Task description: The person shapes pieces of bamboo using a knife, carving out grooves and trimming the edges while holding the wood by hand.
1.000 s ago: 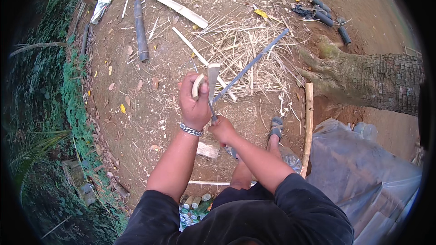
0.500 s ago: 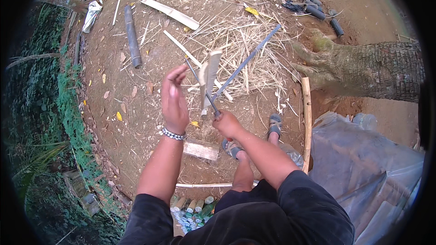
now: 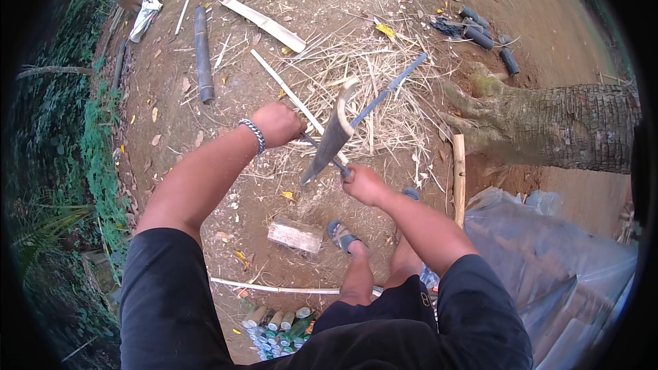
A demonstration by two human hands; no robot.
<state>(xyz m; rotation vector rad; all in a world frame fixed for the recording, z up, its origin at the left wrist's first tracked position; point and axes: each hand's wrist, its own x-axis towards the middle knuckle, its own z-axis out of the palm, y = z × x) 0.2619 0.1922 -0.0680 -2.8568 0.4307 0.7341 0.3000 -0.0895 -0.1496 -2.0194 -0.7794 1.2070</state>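
Bamboo tilted above dirt, between left grip and right grip; knife slanting beneath it; left grip closed round knife's far end; right grip folded fully round handle; from here, blue bar just beyond bamboo, contact hard to tell; pale shavings farther out; wood block near sandalled foot.

From where I'm standing, I'm making out no readable words; only a small pale mark is showing on the person's dark shorts, toward five o'clock, appearing too tiny for sure reading.
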